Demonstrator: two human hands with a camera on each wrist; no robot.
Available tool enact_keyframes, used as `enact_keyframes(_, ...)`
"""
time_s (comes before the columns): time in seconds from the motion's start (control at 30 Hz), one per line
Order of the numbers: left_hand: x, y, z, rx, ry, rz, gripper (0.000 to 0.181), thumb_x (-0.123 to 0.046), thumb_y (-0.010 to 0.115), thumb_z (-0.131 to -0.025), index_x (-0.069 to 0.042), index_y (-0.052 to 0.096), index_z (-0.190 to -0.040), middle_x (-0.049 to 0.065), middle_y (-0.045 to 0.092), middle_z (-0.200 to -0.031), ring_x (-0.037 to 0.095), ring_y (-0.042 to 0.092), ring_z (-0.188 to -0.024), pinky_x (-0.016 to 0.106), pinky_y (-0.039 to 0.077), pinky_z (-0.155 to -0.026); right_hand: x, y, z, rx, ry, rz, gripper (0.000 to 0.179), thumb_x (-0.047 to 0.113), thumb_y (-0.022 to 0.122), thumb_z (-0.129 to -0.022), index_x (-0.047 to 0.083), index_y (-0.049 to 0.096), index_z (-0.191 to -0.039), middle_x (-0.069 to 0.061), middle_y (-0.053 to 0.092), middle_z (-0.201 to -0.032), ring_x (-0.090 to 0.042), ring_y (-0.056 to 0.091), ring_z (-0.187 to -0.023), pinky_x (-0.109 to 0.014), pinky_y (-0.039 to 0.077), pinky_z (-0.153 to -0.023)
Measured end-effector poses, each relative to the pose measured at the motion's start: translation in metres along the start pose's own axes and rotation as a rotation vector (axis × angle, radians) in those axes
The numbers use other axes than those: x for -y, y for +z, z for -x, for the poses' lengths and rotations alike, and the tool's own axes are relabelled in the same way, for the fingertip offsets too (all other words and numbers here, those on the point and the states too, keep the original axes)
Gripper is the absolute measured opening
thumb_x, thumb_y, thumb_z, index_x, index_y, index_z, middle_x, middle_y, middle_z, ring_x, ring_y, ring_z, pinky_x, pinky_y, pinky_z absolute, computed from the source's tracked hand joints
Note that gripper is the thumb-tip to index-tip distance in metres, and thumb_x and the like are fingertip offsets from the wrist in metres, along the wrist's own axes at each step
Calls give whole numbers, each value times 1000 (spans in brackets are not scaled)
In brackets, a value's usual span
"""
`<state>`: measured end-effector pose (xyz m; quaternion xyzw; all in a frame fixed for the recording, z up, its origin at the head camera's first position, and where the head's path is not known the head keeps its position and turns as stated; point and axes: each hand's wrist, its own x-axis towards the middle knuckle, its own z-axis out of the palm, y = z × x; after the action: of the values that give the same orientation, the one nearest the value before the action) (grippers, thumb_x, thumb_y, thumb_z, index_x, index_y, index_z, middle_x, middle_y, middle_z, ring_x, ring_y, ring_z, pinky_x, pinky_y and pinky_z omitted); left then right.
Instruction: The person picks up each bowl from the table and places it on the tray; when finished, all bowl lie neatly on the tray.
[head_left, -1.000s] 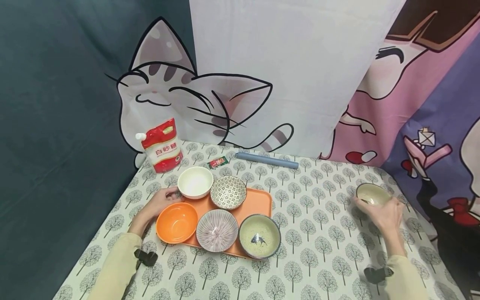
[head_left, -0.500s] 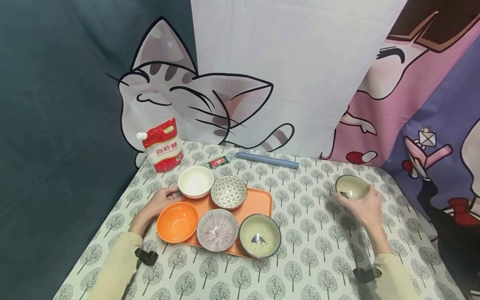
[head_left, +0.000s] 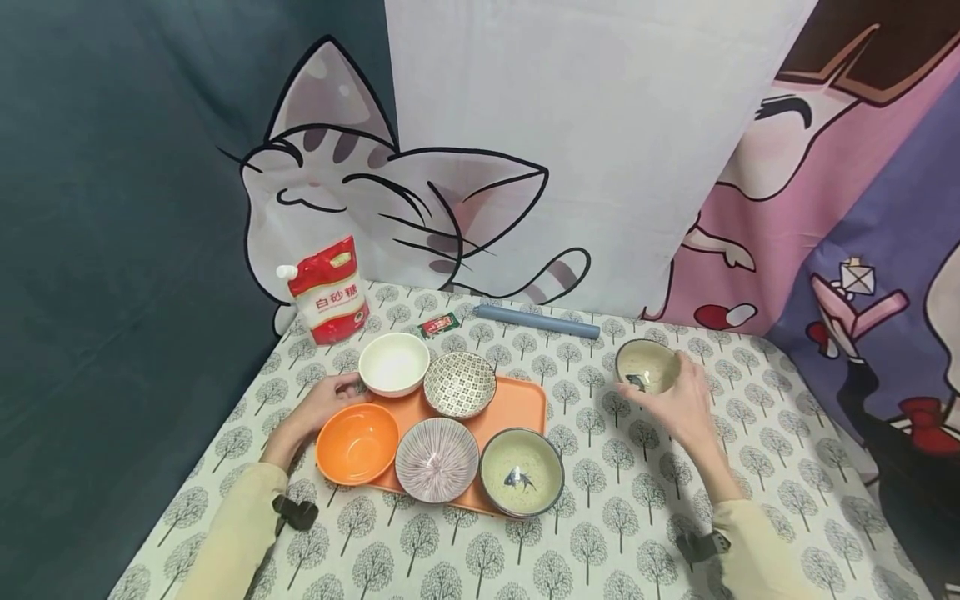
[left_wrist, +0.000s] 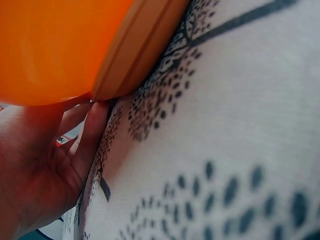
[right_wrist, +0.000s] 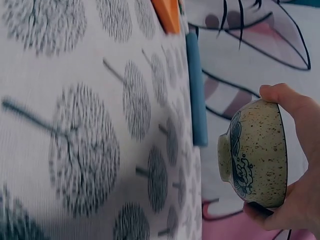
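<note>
My right hand (head_left: pixel 684 407) grips a small speckled bowl (head_left: pixel 647 367) by its rim, to the right of the orange tray (head_left: pixel 525 402). In the right wrist view this bowl (right_wrist: pixel 260 155), with dark blue wave drawings outside, is held above the cloth between thumb and fingers. My left hand (head_left: pixel 322 408) holds the tray's left edge, between the white bowl (head_left: pixel 393 364) and the orange bowl (head_left: pixel 357 444). The left wrist view shows its fingertips at the tray's rim (left_wrist: pixel 145 50), below the orange bowl. A checked bowl (head_left: pixel 459 384), a striped bowl (head_left: pixel 437 460) and a fish-patterned bowl (head_left: pixel 521 472) also sit on the tray.
A red and white sugar pouch (head_left: pixel 330 292) with a spout stands at the back left. Near it lie a small green and red packet (head_left: pixel 438 325) and a blue-grey rod (head_left: pixel 537 321). A tree-print cloth (head_left: pixel 600 533) covers the table; printed curtains hang behind.
My right hand has carried the small speckled bowl leftward from the table's right side, closer to the tray. The left hand and the tray with its bowls have stayed in place.
</note>
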<state>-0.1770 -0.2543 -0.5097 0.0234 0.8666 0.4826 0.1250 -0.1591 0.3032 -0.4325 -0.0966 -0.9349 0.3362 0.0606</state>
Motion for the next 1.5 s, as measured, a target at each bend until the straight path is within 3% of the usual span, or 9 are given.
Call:
enact_keyframes(0.27, -1, 1, 0, 8, 23, 16, 68, -24, 69, -97, 12, 41, -147, 5, 56, -84, 13, 51, -72, 23, 47, -66, 22, 23, 7, 42, -81, -22, 133, 56, 89, -68, -4, 13, -160, -35, 32, -149, -50, 42, -129, -71, 41, -101)
enact_keyframes(0.73, 0, -1, -2, 4, 13, -1, 63, -24, 69, -97, 9, 47, -145, 4, 54, -84, 14, 49, -72, 23, 45, -65, 55, 61, 20, 177, -146, -80, 136, 59, 90, -64, 3, 14, -162, -27, 28, -158, -48, 38, -140, -75, 34, -104)
enact_keyframes(1.0, 0, 1, -3, 9, 5, 16, 66, -22, 69, -97, 12, 42, -147, 6, 56, -85, 13, 51, -71, 23, 47, -65, 68, 85, 27, 198, -189, -71, 132, 62, 90, -60, 7, 24, -160, -25, 38, -150, -45, 48, -131, -70, 42, -101)
enact_keyframes(1.5, 2, 1, -3, 8, -13, 18, 68, -25, 69, -97, 10, 42, -148, 5, 55, -85, 13, 49, -73, 22, 46, -65, 80, 106, 31, 236, -184, -77, 134, 65, 89, -59, 7, 23, -160, -26, 33, -154, -45, 46, -135, -67, 43, -102)
